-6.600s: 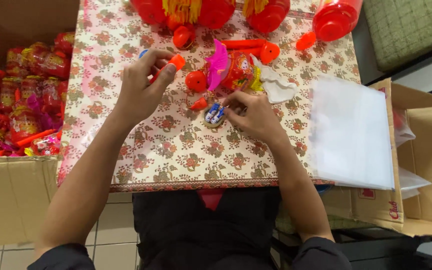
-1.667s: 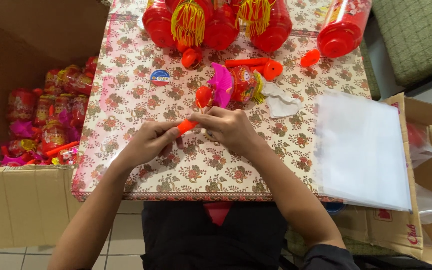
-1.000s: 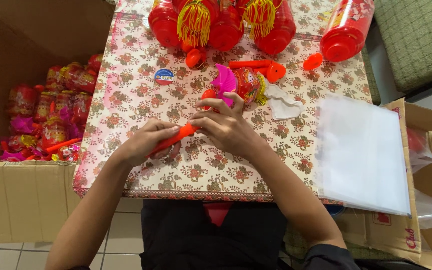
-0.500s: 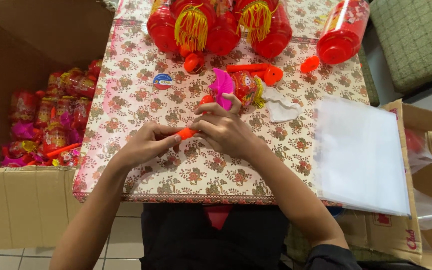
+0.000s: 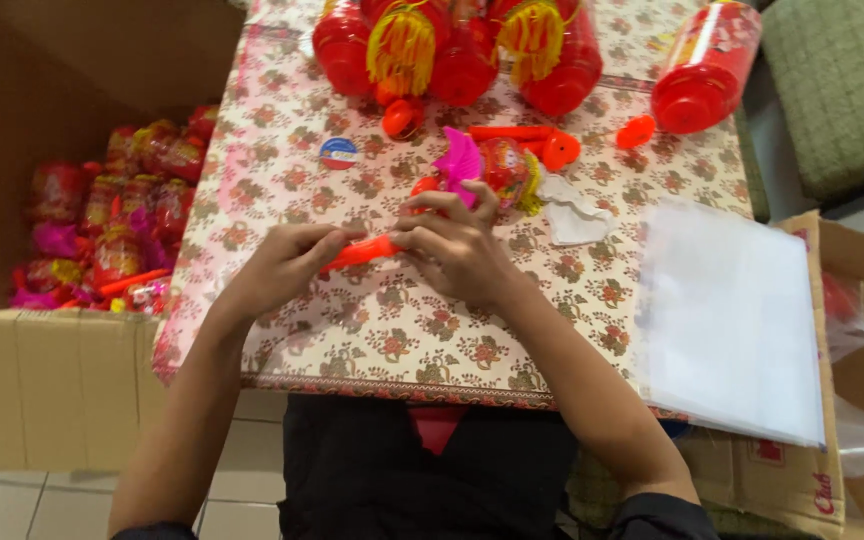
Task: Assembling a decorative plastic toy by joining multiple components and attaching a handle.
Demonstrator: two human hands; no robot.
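Over the flower-patterned table (image 5: 392, 330), seen from the camera on my head, both my hands meet on a slim orange stick (image 5: 364, 252). My left hand (image 5: 277, 268) grips its near end, fingers curled around it, and my right hand (image 5: 457, 250) pinches the other end between thumb and fingertips. The stick lies almost level just above the cloth, near the table's middle. Half a second ago only a short orange tip showed between my hands; more of its length is now visible, and my hands sit a little farther apart.

Just beyond my right hand rests a toy lantern with a pink fin (image 5: 482, 170), with an orange handle piece (image 5: 537, 140) behind it. A small round blue-and-red disc (image 5: 338, 152) lies on the cloth beyond my left hand, where it lay in the earlier frames. Red lanterns with yellow tassels (image 5: 452, 50) stand along the far edge. A stack of clear plastic bags (image 5: 727, 320) covers the table's right side, unmoved. Left of the table, a cardboard box (image 5: 52, 370) holds packed red toys (image 5: 117, 220).
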